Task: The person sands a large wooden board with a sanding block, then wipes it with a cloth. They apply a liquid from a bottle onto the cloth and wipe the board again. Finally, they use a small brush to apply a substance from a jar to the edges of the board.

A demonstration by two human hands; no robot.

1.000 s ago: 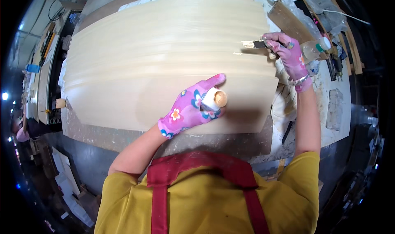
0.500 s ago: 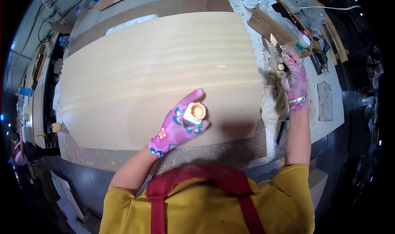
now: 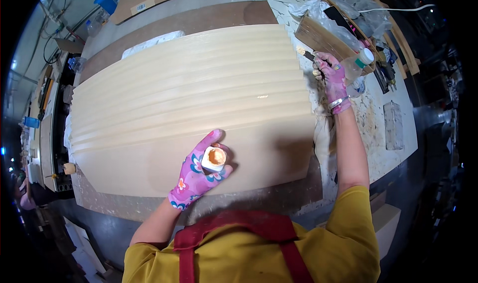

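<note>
My left hand (image 3: 191, 178), in a pink flowered glove, is closed around a small white jar (image 3: 208, 167). Its open mouth faces up and shows tan paste inside. The jar is above the near part of a stack of pale wood veneer sheets (image 3: 179, 93), whose edges lie in staggered steps. My right hand (image 3: 330, 73), in a stained pink glove, grips a small putty knife (image 3: 308, 56) with pale paste on its tip. The knife points left near the stack's far right corner. Beside this hand stands a clear plastic bottle (image 3: 354, 68) with a white cap.
A pale cloth (image 3: 322, 133) lies along the stack's right edge. Farther right are a clear block-shaped object (image 3: 393, 126) and several hand tools (image 3: 383, 76). Plastic bags (image 3: 366, 16) and a brown board (image 3: 321, 36) crowd the far right. A cardboard box (image 3: 147, 1) sits at the back.
My right hand has moved left with the putty knife, from beside the bottle toward the stack's far right corner. My left hand and the jar have shifted left and nearer to me.
</note>
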